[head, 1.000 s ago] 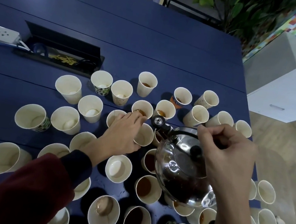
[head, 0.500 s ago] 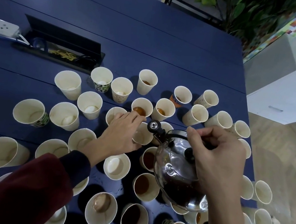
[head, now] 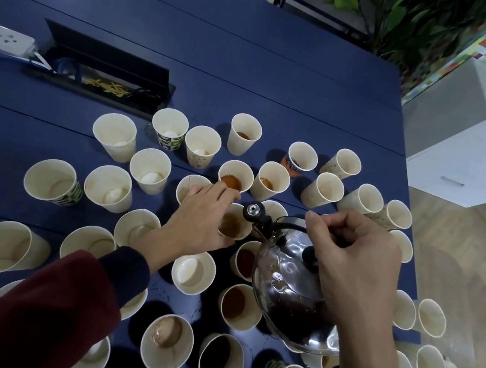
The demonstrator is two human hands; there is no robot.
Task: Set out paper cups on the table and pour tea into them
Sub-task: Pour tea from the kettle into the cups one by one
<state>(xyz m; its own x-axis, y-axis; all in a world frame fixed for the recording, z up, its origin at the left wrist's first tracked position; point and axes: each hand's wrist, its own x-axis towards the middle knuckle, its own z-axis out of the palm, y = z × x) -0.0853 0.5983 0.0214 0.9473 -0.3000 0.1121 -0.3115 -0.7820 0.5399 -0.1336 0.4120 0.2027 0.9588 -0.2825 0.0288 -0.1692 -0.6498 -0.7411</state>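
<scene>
Several paper cups stand spread over the dark blue table [head: 252, 68]; some hold brown tea, others show white bottoms. My right hand [head: 356, 263] grips the top handle of a shiny steel kettle [head: 292, 289], tilted with its spout [head: 253, 210] over a cup [head: 233, 226] that has tea in it. My left hand [head: 198, 218] wraps around that cup's left side and steadies it. Just behind stands another tea-filled cup [head: 234, 178].
A black cable box [head: 101, 68] with its lid up is set into the table at the left, a white power strip [head: 2, 36] beside it. The table's right edge runs near a white drawer cabinet [head: 475, 161]. A plant [head: 395, 20] stands behind.
The kettle has moved a little left and forward, and its spout now sits over the cup in my left hand. That cup now shows tea.
</scene>
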